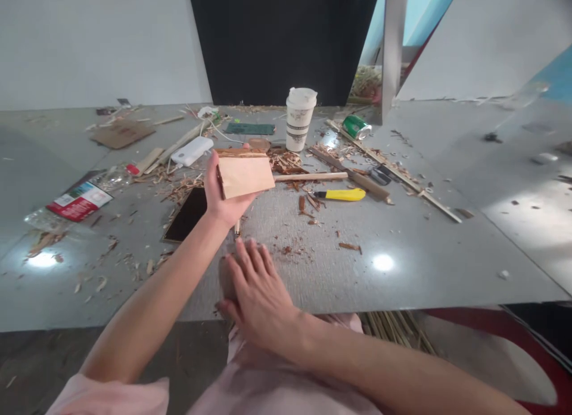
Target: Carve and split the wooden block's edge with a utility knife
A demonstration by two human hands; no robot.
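My left hand (220,207) is raised over the table, its fingers wrapped round a pale wooden block (246,175) with a rough brown edge along its top. A thin wooden stick (310,176) runs out to the right from beside the block; I cannot tell whether it is joined to it. My right hand (261,296) is at the table's front edge, palm down, fingers stretched out and holding nothing visible. Just ahead of its fingertips, a small slim tool (237,227) is partly hidden under my left hand. A yellow-handled knife (344,194) lies to the right.
Wood shavings (286,160) litter the grey table (402,272). A lidded paper cup (300,120) and a green can (356,127) stand out at the back. On the left are a plastic bottle (78,203), a white power bank (192,151) and a dark flat panel (185,215). Long wooden strips (397,175) lie right.
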